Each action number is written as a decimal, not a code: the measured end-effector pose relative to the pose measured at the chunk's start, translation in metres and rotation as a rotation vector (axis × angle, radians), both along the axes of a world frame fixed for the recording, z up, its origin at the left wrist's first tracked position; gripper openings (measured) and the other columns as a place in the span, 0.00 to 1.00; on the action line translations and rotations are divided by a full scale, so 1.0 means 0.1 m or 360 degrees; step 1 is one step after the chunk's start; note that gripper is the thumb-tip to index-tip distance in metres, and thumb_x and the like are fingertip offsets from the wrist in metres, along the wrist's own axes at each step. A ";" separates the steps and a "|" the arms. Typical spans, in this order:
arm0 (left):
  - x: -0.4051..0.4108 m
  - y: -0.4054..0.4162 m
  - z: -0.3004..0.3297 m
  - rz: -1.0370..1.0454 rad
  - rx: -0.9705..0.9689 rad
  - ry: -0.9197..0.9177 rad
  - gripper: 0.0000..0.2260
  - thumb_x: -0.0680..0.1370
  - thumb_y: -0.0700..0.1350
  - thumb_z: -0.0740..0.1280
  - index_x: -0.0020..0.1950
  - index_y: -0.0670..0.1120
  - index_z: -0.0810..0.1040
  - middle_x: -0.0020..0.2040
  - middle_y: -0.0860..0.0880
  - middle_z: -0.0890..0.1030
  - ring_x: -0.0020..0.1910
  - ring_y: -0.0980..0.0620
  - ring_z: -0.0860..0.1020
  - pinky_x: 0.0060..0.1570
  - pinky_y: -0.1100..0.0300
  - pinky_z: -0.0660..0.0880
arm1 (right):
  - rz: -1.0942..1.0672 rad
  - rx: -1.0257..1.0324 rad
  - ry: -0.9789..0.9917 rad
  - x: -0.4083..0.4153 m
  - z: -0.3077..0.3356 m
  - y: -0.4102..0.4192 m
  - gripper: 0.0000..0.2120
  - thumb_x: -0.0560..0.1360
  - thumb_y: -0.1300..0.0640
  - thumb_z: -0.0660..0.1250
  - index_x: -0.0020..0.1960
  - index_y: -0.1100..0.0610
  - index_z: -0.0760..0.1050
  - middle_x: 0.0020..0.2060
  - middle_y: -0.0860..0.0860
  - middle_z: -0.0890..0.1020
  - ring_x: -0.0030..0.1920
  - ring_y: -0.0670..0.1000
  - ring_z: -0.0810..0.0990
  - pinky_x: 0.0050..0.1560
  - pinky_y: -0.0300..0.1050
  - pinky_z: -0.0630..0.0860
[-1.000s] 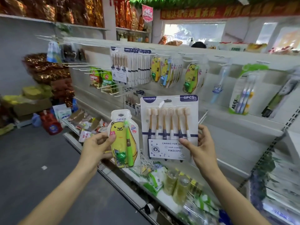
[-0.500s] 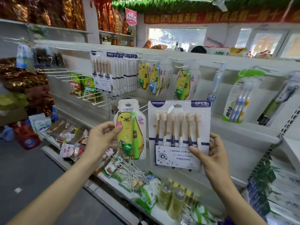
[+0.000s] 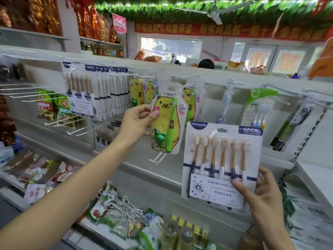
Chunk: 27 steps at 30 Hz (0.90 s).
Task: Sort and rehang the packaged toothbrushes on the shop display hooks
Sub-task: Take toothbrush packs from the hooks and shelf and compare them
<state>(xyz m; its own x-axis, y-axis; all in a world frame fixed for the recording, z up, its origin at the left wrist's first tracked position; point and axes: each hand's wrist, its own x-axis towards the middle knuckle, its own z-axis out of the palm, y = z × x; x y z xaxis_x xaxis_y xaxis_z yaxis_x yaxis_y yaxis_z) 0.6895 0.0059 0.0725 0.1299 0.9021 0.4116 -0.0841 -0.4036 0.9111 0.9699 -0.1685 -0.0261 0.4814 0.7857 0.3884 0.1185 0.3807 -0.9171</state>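
Head view: left hand [image 3: 138,121] raised toward the display hooks, grip closed on the bear toothbrush pack [image 3: 166,121], thumb across its front left edge, fingers curled behind; pack upright, lifted in front of the hanging bear packs [image 3: 191,100], top edge near a white hook [image 3: 144,76], whether already threaded on it not discernible

Right hand [image 3: 264,193] lower and to the right, grip closed on the six-piece toothbrush card [image 3: 222,165], thumb pressed on the printed label at the lower right, fingers behind the card's right edge; card upright, slightly tilted, held free of the panel, well below the hook row

Left of the bear packs, a dense row of matching six-piece cards [image 3: 100,94] hanging from hooks; further left, bare white hooks [image 3: 23,89] and green snack packets [image 3: 52,105]

Right of the bear packs, a single blue toothbrush [image 3: 226,103] hanging, then a green-topped multi-pack [image 3: 257,109], then a dark pack [image 3: 295,123], blurred

Below, a loose heap of white hooks [image 3: 124,210] lying on the lower shelf [image 3: 90,222] among packets

Behind the panel top, the top of a person's dark head [image 3: 206,63]
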 end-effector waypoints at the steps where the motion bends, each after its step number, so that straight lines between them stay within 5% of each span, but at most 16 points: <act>1: 0.04 0.09 0.01 -0.0022 0.0003 0.0011 0.06 0.78 0.43 0.71 0.53 0.44 0.81 0.49 0.47 0.87 0.44 0.47 0.86 0.36 0.52 0.84 | -0.0035 -0.0003 0.0006 0.01 0.00 0.01 0.23 0.66 0.68 0.75 0.55 0.51 0.75 0.50 0.51 0.86 0.47 0.50 0.86 0.45 0.41 0.83; 9: 0.21 0.59 0.05 -0.0214 -0.0021 0.0005 0.08 0.78 0.42 0.71 0.54 0.40 0.80 0.50 0.45 0.86 0.49 0.43 0.85 0.41 0.44 0.84 | -0.0371 -0.0018 0.0095 -0.11 -0.12 -0.04 0.27 0.62 0.65 0.76 0.57 0.50 0.75 0.49 0.53 0.86 0.49 0.56 0.86 0.51 0.58 0.82; 13: 0.25 0.70 0.06 -0.0268 0.0066 -0.0040 0.03 0.78 0.41 0.71 0.50 0.43 0.81 0.46 0.48 0.87 0.45 0.50 0.85 0.39 0.50 0.84 | -0.0489 -0.0031 0.0094 -0.22 -0.19 -0.06 0.28 0.61 0.63 0.78 0.58 0.51 0.76 0.50 0.54 0.86 0.50 0.58 0.86 0.51 0.65 0.81; 18: 0.27 0.78 0.03 -0.0324 0.0093 -0.0060 0.06 0.78 0.40 0.71 0.54 0.41 0.82 0.46 0.47 0.87 0.41 0.52 0.85 0.31 0.56 0.82 | -0.0563 -0.0004 0.0120 -0.37 -0.29 -0.05 0.32 0.55 0.53 0.84 0.57 0.48 0.76 0.50 0.55 0.86 0.51 0.58 0.85 0.49 0.62 0.82; 24: 0.46 1.13 0.06 -0.0336 0.0017 0.0024 0.07 0.78 0.43 0.72 0.54 0.42 0.82 0.48 0.47 0.86 0.44 0.50 0.86 0.35 0.50 0.84 | -0.0659 0.0013 0.0129 -0.53 -0.35 -0.04 0.27 0.59 0.66 0.76 0.55 0.49 0.77 0.48 0.57 0.87 0.47 0.56 0.86 0.49 0.62 0.81; 27: 0.62 1.31 0.09 -0.0347 -0.0015 0.0031 0.09 0.78 0.43 0.72 0.55 0.41 0.81 0.49 0.46 0.86 0.43 0.51 0.85 0.35 0.52 0.84 | -0.0676 0.0038 0.0154 -0.59 -0.32 -0.06 0.31 0.53 0.54 0.85 0.54 0.50 0.77 0.47 0.56 0.87 0.43 0.55 0.86 0.46 0.58 0.83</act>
